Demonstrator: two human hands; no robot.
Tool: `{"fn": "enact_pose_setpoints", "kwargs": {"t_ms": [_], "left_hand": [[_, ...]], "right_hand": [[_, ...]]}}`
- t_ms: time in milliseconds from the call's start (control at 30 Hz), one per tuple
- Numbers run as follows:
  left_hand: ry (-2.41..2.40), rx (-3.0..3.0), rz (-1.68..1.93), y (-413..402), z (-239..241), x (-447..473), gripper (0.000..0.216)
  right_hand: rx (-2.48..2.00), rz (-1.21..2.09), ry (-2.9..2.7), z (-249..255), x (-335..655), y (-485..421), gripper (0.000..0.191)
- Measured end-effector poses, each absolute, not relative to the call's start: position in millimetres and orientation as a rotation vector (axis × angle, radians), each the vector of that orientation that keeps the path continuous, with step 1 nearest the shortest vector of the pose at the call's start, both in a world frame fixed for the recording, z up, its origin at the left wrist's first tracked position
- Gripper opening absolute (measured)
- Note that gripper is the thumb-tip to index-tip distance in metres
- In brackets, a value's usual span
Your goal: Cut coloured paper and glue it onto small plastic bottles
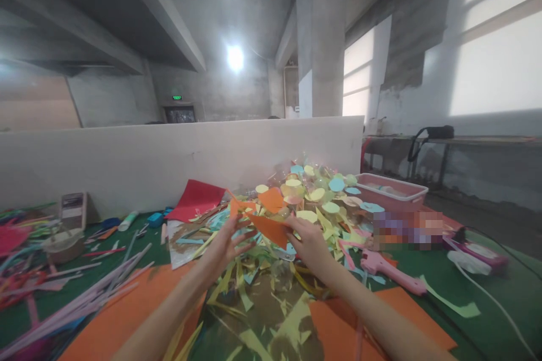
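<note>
Both my hands reach out over a heap of cut paper scraps (254, 287). My right hand (309, 242) pinches a piece of orange paper (265, 224) at its right end. My left hand (226, 245) is by the paper's left end, fingers spread, touching its edge. Behind the paper lies a pile of paper discs (315, 192) in yellow, blue and orange.
A pink glue gun (389, 271) lies to the right, with a pink tray (392, 192) behind it. Orange sheets (122, 316) cover the green table front. A red sheet (197, 198), thin sticks (84, 296) and a white partition (169, 152) are also here.
</note>
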State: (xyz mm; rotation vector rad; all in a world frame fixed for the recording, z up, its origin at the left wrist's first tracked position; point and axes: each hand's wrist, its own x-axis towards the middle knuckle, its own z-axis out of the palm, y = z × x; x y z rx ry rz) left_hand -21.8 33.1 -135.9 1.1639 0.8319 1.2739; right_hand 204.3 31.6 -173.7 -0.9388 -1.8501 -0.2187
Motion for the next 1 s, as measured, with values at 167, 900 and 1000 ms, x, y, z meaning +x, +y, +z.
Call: {"fn": "enact_pose_setpoints", "kwargs": {"t_ms": [167, 900, 1000], "left_hand": [[0.795, 1.276, 1.226, 26.6, -149.2, -5.1, 0.061], [0.896, 1.384, 1.403, 15.3, -143.9, 2.7, 0.049], [0.913, 1.366, 1.404, 13.4, -146.0, 4.7, 0.049]], "right_hand": [[-0.844, -0.183, -1.938, -172.9, 195.8, 21.6, 0.018], [-0.914, 0.652, -1.709, -161.6, 176.5, 10.7, 0.026], [-0.843, 0.760, -1.660, -158.5, 173.9, 7.0, 0.030]]}}
